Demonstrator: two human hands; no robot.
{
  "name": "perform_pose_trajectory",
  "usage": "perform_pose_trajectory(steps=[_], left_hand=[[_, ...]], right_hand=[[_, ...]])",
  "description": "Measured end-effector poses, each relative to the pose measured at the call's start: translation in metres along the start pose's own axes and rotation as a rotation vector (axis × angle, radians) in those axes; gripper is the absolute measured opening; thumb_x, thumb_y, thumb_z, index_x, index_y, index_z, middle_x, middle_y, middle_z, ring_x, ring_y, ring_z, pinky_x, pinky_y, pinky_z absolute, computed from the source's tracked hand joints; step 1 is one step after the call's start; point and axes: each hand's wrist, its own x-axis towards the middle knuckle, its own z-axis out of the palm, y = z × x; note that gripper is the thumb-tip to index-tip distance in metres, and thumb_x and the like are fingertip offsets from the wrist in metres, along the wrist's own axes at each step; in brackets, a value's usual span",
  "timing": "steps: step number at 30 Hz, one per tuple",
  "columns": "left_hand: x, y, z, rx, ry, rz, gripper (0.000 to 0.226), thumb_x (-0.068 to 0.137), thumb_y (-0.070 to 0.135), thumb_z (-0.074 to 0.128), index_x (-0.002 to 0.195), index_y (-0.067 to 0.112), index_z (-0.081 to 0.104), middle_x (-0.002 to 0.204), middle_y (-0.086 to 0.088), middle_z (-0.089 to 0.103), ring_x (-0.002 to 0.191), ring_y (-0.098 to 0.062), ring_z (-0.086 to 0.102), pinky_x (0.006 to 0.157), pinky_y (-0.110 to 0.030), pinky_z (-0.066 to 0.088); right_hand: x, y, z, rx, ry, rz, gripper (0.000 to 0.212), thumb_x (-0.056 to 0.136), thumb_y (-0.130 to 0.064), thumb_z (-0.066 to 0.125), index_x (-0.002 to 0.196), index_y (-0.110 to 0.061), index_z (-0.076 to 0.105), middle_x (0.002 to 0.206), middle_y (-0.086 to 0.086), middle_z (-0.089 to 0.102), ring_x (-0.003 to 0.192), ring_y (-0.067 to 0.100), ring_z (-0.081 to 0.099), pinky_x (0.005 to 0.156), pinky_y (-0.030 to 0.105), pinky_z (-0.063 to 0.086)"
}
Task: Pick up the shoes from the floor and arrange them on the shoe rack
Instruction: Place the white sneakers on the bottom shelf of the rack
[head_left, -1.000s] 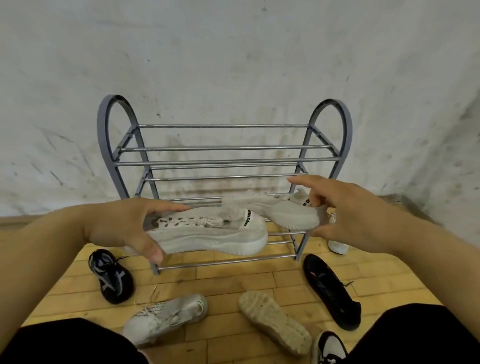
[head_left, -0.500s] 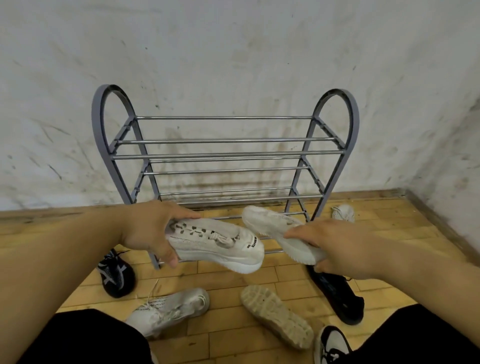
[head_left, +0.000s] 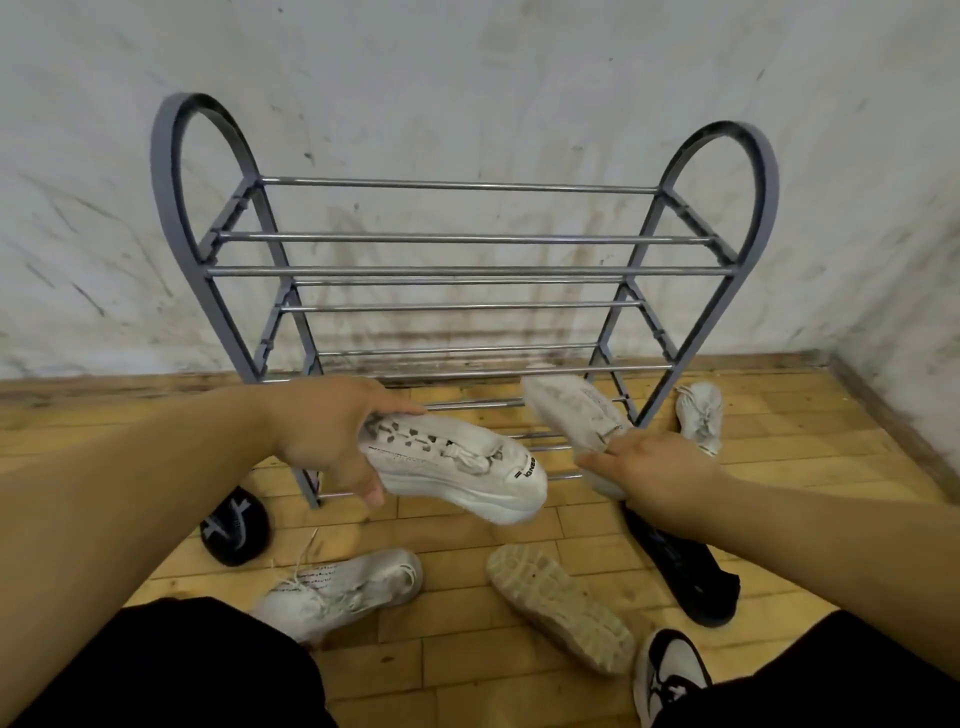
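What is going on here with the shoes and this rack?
A person is tidying shoes. The left hand grips a white sneaker, and the right hand holds a second white sneaker low at the front of the grey shoe rack. Whether that one already rests on the bars cannot be told. Several more shoes lie on the wooden floor, one upturned shoe among them.

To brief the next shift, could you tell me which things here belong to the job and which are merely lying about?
Job: shoe rack; laced sneaker in left hand; second sneaker in right hand; six floor shoes.
Lying about: no loose item; only wall, floor.
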Motion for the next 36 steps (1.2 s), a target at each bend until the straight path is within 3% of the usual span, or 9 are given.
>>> perform_pose_trajectory(steps=[7,14,18,22,26,28,31,34,36], left_hand=[[0.024,-0.013,0.008,0.066,0.066,0.000,0.117,0.060,0.068,0.087,0.157,0.051,0.024,0.128,0.023,0.037,0.130,-0.014,0.041,0.112,-0.041,0.035],[0.048,-0.017,0.015,0.149,0.136,0.030,0.119,0.060,0.074,0.083,0.159,0.046,0.022,0.147,0.018,0.041,0.134,-0.012,0.039,0.105,-0.030,0.031],[0.058,-0.016,0.017,0.169,0.125,0.023,0.121,0.059,0.076,0.082,0.159,0.047,0.021,0.151,0.019,0.039,0.137,-0.013,0.037,0.112,-0.035,0.031],[0.064,-0.013,0.017,0.159,0.118,0.017,0.122,0.055,0.079,0.080,0.158,0.049,0.022,0.143,0.021,0.043,0.132,-0.013,0.039,0.112,-0.038,0.035],[0.063,-0.006,0.017,0.202,0.121,0.022,0.122,0.053,0.083,0.076,0.158,0.049,0.022,0.127,0.024,0.039,0.127,-0.012,0.041,0.107,-0.038,0.039],[0.061,-0.002,0.017,0.214,0.115,0.030,0.122,0.054,0.082,0.076,0.157,0.050,0.020,0.129,0.022,0.040,0.128,-0.014,0.041,0.107,-0.039,0.039],[0.055,0.003,0.018,0.180,0.101,0.020,0.120,0.056,0.083,0.076,0.157,0.052,0.018,0.140,0.014,0.042,0.136,-0.020,0.038,0.112,-0.044,0.036],[0.045,0.011,0.019,0.153,0.122,0.051,0.118,0.059,0.081,0.077,0.157,0.052,0.019,0.132,0.017,0.040,0.134,-0.019,0.038,0.112,-0.042,0.034],[0.040,0.022,0.020,0.060,0.129,0.080,0.116,0.062,0.075,0.081,0.158,0.048,0.021,0.130,0.020,0.039,0.130,-0.015,0.038,0.111,-0.037,0.033]], right_hand=[[0.070,0.011,0.042,-0.110,-0.026,0.165,0.066,0.099,-0.014,0.055,0.157,-0.026,0.026,0.129,0.010,0.059,0.118,0.033,0.056,0.076,0.042,0.048],[0.113,0.019,0.080,-0.007,0.027,0.288,0.065,0.090,-0.018,0.069,0.149,-0.017,0.041,0.127,0.015,0.061,0.115,0.036,0.059,0.077,0.040,0.051],[0.118,0.023,0.091,0.026,0.054,0.303,0.065,0.094,-0.017,0.059,0.154,-0.022,0.033,0.129,0.012,0.057,0.117,0.034,0.055,0.080,0.043,0.052],[0.110,0.026,0.079,0.081,0.005,0.325,0.087,0.092,-0.025,0.062,0.159,-0.031,0.007,0.141,0.011,0.048,0.126,0.034,0.048,0.099,0.048,0.045],[0.074,0.015,0.038,0.119,-0.105,0.027,0.108,0.085,-0.017,0.067,0.157,-0.040,-0.011,0.157,0.012,0.028,0.132,0.036,0.048,0.096,0.042,0.048],[0.048,0.012,0.010,0.222,-0.163,-0.085,0.120,0.083,-0.025,0.073,0.153,-0.048,-0.021,0.164,0.000,0.015,0.132,0.025,0.048,0.093,0.038,0.051],[0.014,0.009,-0.020,0.463,-0.054,-0.078,0.130,0.081,-0.045,0.081,0.156,-0.043,-0.025,0.169,-0.005,0.010,0.112,0.012,0.056,0.087,0.027,0.044],[-0.003,-0.005,-0.032,0.570,0.075,-0.116,0.128,0.078,-0.065,0.077,0.154,-0.049,-0.024,0.170,-0.010,0.004,0.145,0.018,0.038,0.108,0.031,0.038],[-0.004,-0.016,-0.034,0.590,0.138,-0.155,0.122,0.082,-0.063,0.075,0.156,-0.049,-0.020,0.170,-0.014,0.003,0.151,0.016,0.024,0.114,0.028,0.030]])
